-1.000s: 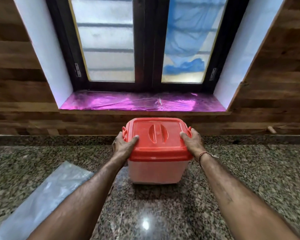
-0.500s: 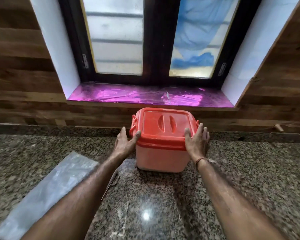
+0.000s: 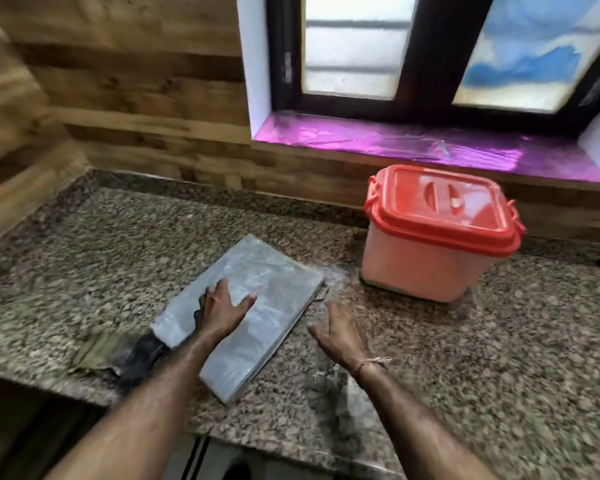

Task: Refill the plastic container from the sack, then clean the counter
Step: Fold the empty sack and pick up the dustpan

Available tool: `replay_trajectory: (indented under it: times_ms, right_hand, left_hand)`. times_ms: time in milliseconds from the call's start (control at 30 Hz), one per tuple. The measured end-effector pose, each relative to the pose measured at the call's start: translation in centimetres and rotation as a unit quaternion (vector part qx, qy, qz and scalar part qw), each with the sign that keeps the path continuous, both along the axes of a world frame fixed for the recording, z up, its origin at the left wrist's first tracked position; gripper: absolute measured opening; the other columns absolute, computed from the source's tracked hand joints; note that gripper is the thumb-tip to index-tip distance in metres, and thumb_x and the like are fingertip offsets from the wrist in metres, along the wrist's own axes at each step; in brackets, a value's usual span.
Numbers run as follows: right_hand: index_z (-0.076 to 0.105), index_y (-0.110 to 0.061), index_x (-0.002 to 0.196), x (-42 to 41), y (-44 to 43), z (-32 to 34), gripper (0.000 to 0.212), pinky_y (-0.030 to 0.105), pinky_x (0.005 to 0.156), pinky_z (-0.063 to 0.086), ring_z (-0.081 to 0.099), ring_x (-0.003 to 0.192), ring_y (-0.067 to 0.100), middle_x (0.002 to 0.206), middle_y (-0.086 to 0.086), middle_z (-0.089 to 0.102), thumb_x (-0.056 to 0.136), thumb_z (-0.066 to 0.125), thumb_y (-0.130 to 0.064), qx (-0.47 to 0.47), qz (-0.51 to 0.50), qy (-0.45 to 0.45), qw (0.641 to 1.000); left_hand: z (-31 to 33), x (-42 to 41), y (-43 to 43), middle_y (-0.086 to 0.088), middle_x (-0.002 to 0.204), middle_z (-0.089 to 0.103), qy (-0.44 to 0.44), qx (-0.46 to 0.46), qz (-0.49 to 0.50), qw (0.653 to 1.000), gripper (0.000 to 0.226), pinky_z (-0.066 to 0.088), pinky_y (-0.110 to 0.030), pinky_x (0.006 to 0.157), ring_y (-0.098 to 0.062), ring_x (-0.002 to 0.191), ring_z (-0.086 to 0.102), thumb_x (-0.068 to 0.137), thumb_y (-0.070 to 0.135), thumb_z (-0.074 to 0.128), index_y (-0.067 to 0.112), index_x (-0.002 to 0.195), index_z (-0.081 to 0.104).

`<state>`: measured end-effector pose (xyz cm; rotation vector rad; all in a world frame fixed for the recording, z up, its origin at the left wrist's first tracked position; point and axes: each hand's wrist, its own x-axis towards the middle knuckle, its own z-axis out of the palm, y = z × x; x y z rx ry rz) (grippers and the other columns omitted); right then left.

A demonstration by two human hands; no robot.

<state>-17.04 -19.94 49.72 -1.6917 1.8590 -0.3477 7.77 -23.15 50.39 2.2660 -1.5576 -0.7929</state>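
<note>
Granite counter (image 3: 499, 341); dark cloth (image 3: 142, 355) partly hidden under sack (image 3: 257, 306).

Both forearms are bare, no sleeves reaching into view. The left hand (image 3: 222, 306) wears nothing: no ring, no band. The right hand (image 3: 343, 332) has a thin reddish-brown thread (image 3: 369, 362) tied round its wrist, knotted with loose ends at about 3 o'clock.

No writing, label, brand or number can be read anywhere; the red-lidded box (image 3: 433, 244) at two o'clock carries no legible mark.
</note>
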Motion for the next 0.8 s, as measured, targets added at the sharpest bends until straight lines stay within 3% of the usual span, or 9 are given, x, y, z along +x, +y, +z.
replay_trajectory:
  times_ms: [67,167,267,333,400,467,633,733,800]
  right_hand:
    - [0.053,-0.011,0.128,3.0,-0.4,-1.5,0.064,0.037,0.094,0.047,0.058,0.118,0.030,0.128,0.014,0.061,0.082,0.062,-0.054,0.069,-0.032,-0.034,0.997]
    - [0.049,-0.024,0.086,6.7,-1.2,-4.9,0.052,0.030,0.070,0.042,0.054,0.083,0.019,0.092,0.010,0.056,0.060,0.065,-0.066,0.138,-0.125,-0.101,0.977]
    - [0.057,-0.016,0.092,9.1,-2.4,-9.5,0.061,0.037,0.066,0.060,0.072,0.084,0.026,0.101,0.008,0.069,0.051,0.077,-0.057,0.148,-0.239,-0.218,0.935]
    - [0.058,-0.010,0.102,10.8,-2.6,-8.3,0.063,0.038,0.054,0.060,0.074,0.078,0.027,0.100,0.010,0.070,0.057,0.082,-0.047,0.157,-0.305,-0.263,0.902]
    - [0.055,-0.011,0.078,11.5,-2.7,-6.9,0.037,0.025,0.045,0.042,0.063,0.059,0.023,0.074,0.006,0.063,0.075,0.082,-0.037,0.168,-0.336,-0.271,0.886]
    - [0.046,-0.018,0.063,11.4,-3.0,-6.6,0.039,0.024,0.047,0.037,0.048,0.048,0.018,0.058,0.004,0.051,0.086,0.077,-0.028,0.165,-0.372,-0.277,0.871]
    - [0.061,-0.002,0.099,10.5,-2.5,-5.8,0.009,0.017,0.033,0.038,0.053,0.035,0.008,0.069,0.010,0.056,0.092,0.067,-0.002,0.166,-0.412,-0.347,0.826]
    - [0.062,0.001,0.099,9.6,-2.3,-4.8,0.007,0.017,0.031,0.040,0.056,0.036,0.007,0.070,0.013,0.060,0.095,0.059,0.006,0.139,-0.427,-0.351,0.822]
    - [0.060,0.001,0.096,9.0,-2.3,-3.8,0.008,0.023,0.039,0.054,0.068,0.052,0.018,0.081,0.019,0.065,0.097,0.056,0.007,0.133,-0.447,-0.389,0.794]
  left_hand:
    - [-1.2,3.0,-0.3,-0.017,0.163,0.027,-0.013,0.011,0.002,1.000,0.096,0.032,-0.054,0.115,-0.039,0.148,0.028,0.089,0.070,0.055,0.013,0.159,0.023]
    - [-2.4,6.9,-2.0,-0.015,0.163,0.028,-0.021,0.024,-0.005,0.999,0.095,0.029,-0.054,0.116,-0.040,0.149,0.025,0.090,0.067,0.056,0.012,0.159,0.023]
    - [-4.1,10.3,-4.3,-0.011,0.160,0.034,-0.018,0.049,-0.027,0.998,0.091,0.030,-0.054,0.115,-0.040,0.146,0.027,0.089,0.064,0.060,0.016,0.159,0.026]
    - [-5.0,11.4,-5.7,-0.011,0.159,0.037,-0.006,0.056,-0.037,0.998,0.092,0.035,-0.053,0.113,-0.040,0.144,0.033,0.087,0.064,0.062,0.017,0.159,0.027]
    - [-5.3,11.7,-6.8,-0.014,0.154,0.040,-0.003,0.060,-0.033,0.998,0.090,0.044,-0.048,0.104,-0.039,0.135,0.046,0.088,0.062,0.064,0.015,0.157,0.031]
    - [-5.5,11.8,-8.0,-0.015,0.139,0.051,0.001,0.065,-0.028,0.997,0.081,0.050,-0.040,0.082,-0.036,0.114,0.059,0.087,0.064,0.065,0.014,0.148,0.043]
    - [-6.0,12.0,-9.1,-0.007,0.097,0.061,0.084,0.104,0.015,0.991,0.049,0.040,-0.029,0.056,-0.021,0.077,0.057,0.088,0.053,0.071,0.012,0.109,0.055]
    - [-6.6,12.1,-9.5,-0.008,0.078,0.061,0.222,0.102,0.082,0.966,0.027,0.045,-0.030,0.053,-0.019,0.061,0.052,0.089,0.025,0.078,0.010,0.082,0.056]
    - [-6.5,12.2,-9.7,-0.007,0.067,0.060,0.299,0.093,0.126,0.941,0.030,0.043,-0.027,0.045,-0.017,0.052,0.049,0.087,0.015,0.079,0.012,0.070,0.054]
